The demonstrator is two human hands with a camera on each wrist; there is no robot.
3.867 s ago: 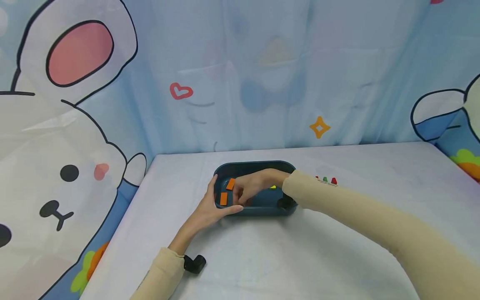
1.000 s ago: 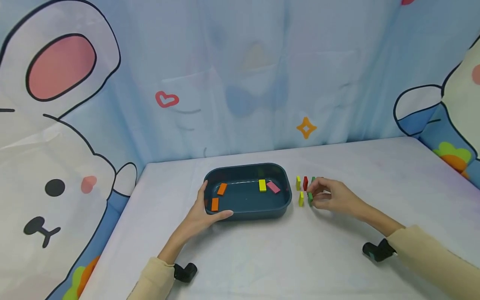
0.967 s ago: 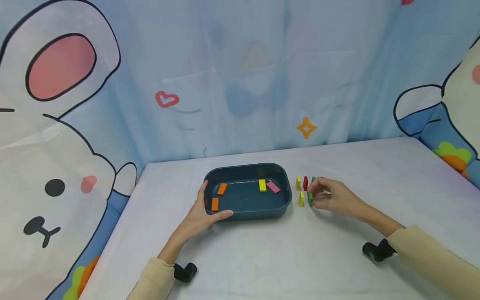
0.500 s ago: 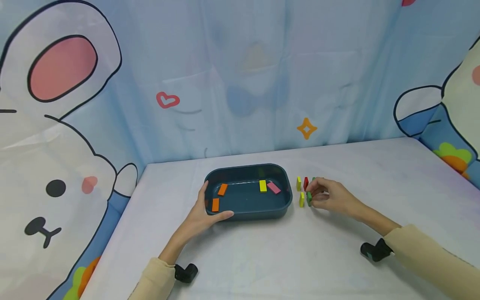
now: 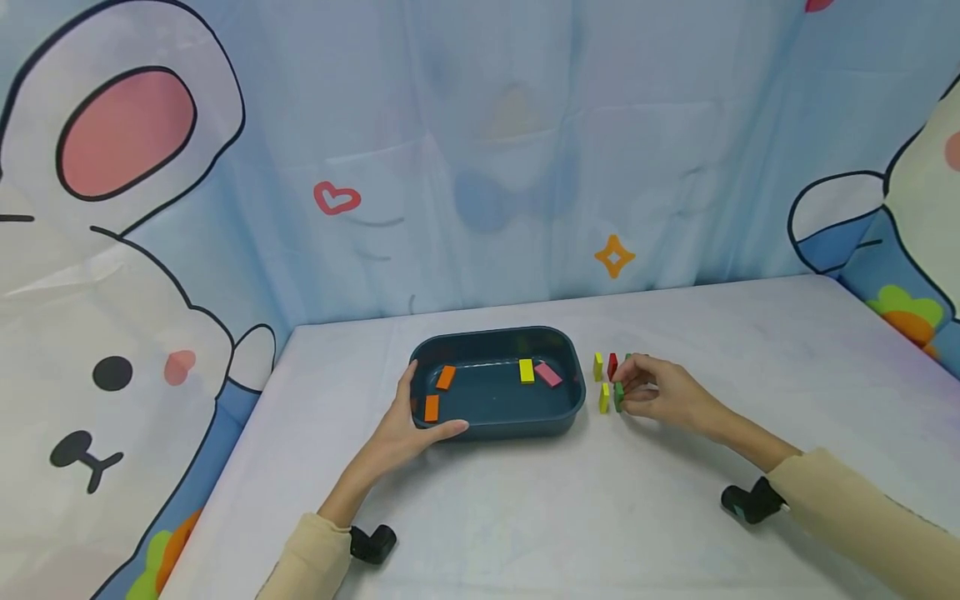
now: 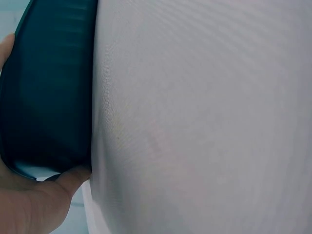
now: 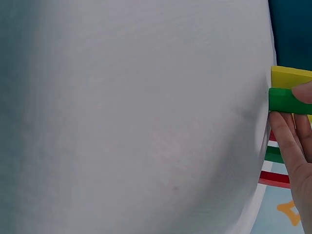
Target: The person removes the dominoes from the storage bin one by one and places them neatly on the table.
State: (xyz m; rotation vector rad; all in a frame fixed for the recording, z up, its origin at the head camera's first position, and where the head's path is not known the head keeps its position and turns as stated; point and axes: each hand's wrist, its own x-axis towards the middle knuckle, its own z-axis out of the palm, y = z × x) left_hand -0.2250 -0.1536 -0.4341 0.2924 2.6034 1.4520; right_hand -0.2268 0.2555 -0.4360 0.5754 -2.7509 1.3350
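My left hand (image 5: pixel 401 429) grips the left end of a dark blue-green plastic box (image 5: pixel 502 431), its thumb on the front wall. My right hand (image 5: pixel 670 396) pinches a green domino block (image 5: pixel 618 397) that stands upright on the table. Just left of it stands a yellow domino block (image 5: pixel 604 398). Behind them is a row with another yellow block (image 5: pixel 597 367), a red block (image 5: pixel 612 365) and more blocks partly hidden by the right hand. In the right wrist view, thumb and fingers hold the green block (image 7: pixel 282 100) close beside the yellow one (image 7: pixel 287 76).
Inside the box lie two orange blocks (image 5: pixel 446 377), a yellow block (image 5: pixel 527 371) and a pink block (image 5: pixel 548 375). A white cloth covers the table (image 5: pixel 540 517). A printed curtain (image 5: pixel 480 150) hangs behind it. Each wrist wears a small black camera (image 5: pixel 373 544).
Earlier my right hand was inside the box; it moved right to the standing blocks. During the last second it shifted the green block slightly left towards the yellow one. The left hand stayed on the box.
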